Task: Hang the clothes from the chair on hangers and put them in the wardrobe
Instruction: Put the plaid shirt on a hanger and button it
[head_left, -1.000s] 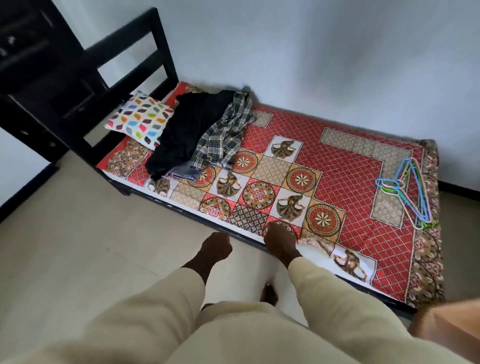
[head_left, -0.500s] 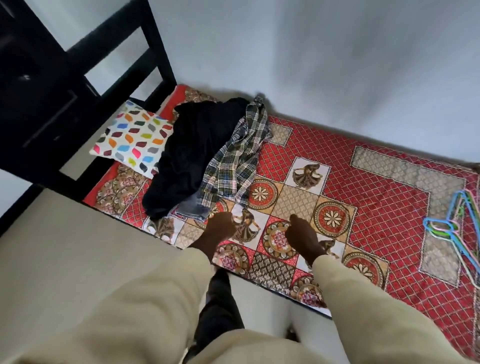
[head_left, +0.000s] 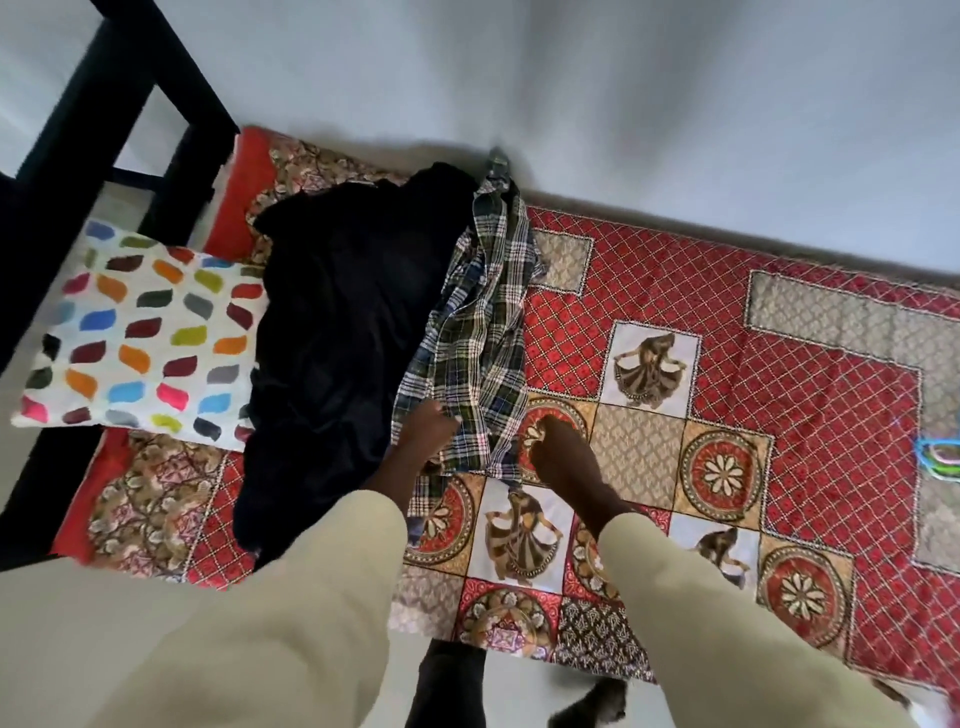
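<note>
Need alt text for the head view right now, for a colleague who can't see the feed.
Seen from above, a person's left hand touches the lower edge of a plaid shirt lying beside a black garment on a red patterned bedspread; the right hand reaches in next to it. A colourful pillow lies at left, and plastic hangers show at the right edge.

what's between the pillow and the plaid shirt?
Head view: a crumpled black garment lies between the white pillow with coloured patches and the plaid shirt.

No readable txt or labels anywhere.
</note>
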